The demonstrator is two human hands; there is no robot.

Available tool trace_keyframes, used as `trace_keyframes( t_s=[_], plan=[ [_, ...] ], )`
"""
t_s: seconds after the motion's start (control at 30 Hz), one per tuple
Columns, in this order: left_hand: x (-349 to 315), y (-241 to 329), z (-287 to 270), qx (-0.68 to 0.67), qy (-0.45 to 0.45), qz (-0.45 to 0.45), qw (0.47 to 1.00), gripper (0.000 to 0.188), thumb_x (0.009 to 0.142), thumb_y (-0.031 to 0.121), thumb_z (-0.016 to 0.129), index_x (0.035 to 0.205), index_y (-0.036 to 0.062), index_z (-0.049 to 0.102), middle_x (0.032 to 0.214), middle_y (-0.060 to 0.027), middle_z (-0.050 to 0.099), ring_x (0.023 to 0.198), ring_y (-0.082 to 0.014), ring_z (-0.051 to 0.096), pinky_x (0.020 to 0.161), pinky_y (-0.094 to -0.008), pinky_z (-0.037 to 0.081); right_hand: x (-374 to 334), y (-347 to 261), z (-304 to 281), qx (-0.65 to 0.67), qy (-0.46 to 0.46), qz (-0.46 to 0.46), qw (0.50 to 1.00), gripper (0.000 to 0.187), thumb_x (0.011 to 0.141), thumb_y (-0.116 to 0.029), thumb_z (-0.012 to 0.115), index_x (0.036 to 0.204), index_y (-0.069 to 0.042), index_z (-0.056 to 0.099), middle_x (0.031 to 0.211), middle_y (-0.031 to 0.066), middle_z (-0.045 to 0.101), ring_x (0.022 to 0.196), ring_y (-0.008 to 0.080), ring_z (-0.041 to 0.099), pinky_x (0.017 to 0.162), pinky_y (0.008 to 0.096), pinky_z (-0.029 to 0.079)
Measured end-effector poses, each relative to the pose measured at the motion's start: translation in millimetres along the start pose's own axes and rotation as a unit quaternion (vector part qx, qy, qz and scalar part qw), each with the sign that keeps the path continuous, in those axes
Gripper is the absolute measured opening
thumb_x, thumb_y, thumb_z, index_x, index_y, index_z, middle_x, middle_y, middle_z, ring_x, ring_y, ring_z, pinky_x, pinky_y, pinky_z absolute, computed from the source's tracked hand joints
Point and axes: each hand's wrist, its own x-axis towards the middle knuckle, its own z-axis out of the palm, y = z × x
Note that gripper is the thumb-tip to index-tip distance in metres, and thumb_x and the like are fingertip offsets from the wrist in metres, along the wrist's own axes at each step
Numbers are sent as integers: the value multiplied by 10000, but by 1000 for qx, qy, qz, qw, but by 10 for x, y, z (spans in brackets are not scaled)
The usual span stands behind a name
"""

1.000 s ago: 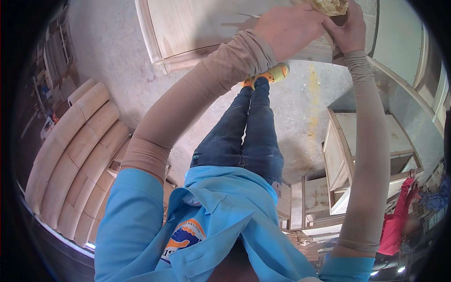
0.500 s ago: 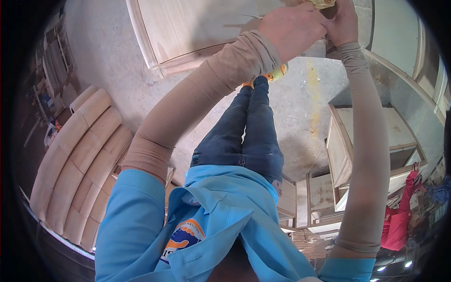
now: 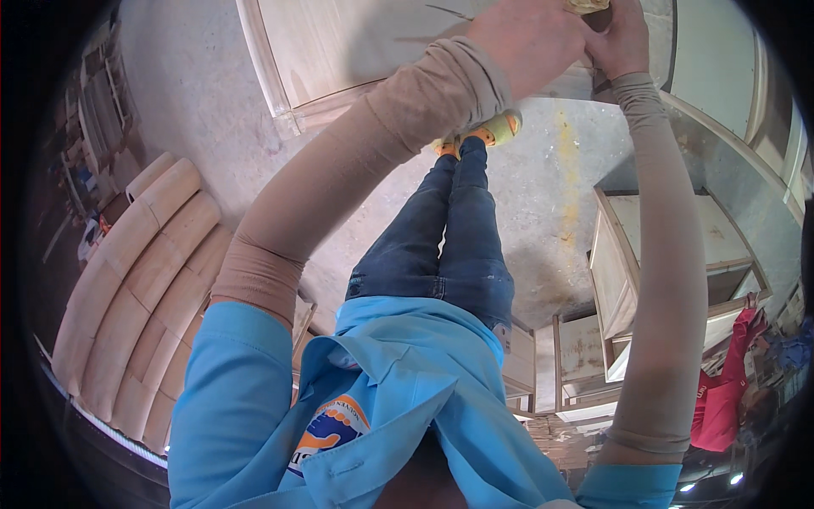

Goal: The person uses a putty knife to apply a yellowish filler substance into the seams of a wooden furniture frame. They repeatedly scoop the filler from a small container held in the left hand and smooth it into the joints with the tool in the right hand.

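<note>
My left hand (image 3: 527, 44) is closed, its back toward me and its fingers mostly hidden. My right hand (image 3: 621, 41) meets it, fingers curled around a yellowish crumpled thing (image 3: 587, 5) that the top edge cuts off; its kind is unclear. Both hands are over a pale wooden cabinet panel (image 3: 314, 51) with a raised frame edge. Left of my left hand, a thin dark sliver (image 3: 448, 12) shows above the panel; whether I hold it cannot be told. Tan sleeves cover both forearms.
Stacked curved wooden panels (image 3: 136, 297) stand at left. Unfinished wooden cabinets (image 3: 670, 254) stand at right, with a large pale panel (image 3: 716, 59) beyond. A person in a red top (image 3: 721, 407) is at lower right. My yellow shoes (image 3: 492, 131) are on the concrete floor (image 3: 543, 187).
My left hand and forearm have shifted slightly up and left. The cabinet panel's near edge sits a little higher and further right in view. Both hands stay together.
</note>
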Motion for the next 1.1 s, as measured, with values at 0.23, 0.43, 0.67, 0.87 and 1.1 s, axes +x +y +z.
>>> trace_keyframes(
  t_s=[0.23,0.43,0.67,0.87,1.1],
  plan=[
    [-81,-28,-367,99,-106,16,989,156,865,72,589,871,-52,684,880,-216,673,824,-351,712,711,-429,583,17,-78,-10,-91,2,-29,995,751,733,-262,872,1371,-44,540,1282,156,603,1187,341,573,1050,429,439],
    [-188,-175,-296,109,-78,4,991,160,853,101,606,816,-34,684,855,-215,658,819,-353,706,714,-441,579,5,-25,-5,-91,7,-42,995,725,752,-256,869,1356,-34,536,1274,161,601,1176,340,575,1038,430,447],
    [-311,-319,-372,121,-105,33,987,186,829,170,635,808,-4,698,802,-181,651,854,-338,676,731,-432,570,10,-95,7,-62,8,-18,998,713,763,-235,868,1353,-21,530,1253,159,602,1161,320,582,1025,412,459],
    [-430,-406,-469,127,-124,22,984,187,821,197,645,756,31,704,780,-148,651,879,-313,653,722,-426,563,12,-122,-1,-90,0,-15,996,727,759,-222,876,1363,-19,526,1236,153,601,1161,302,588,1020,398,462],
    [-602,-561,-524,203,-120,88,968,142,810,149,622,731,71,710,770,-70,647,854,-264,641,704,-381,561,-20,-66,69,7,26,1,1000,712,764,-182,882,1360,-17,530,1268,143,585,1166,278,593,1021,386,472]
  ],
)
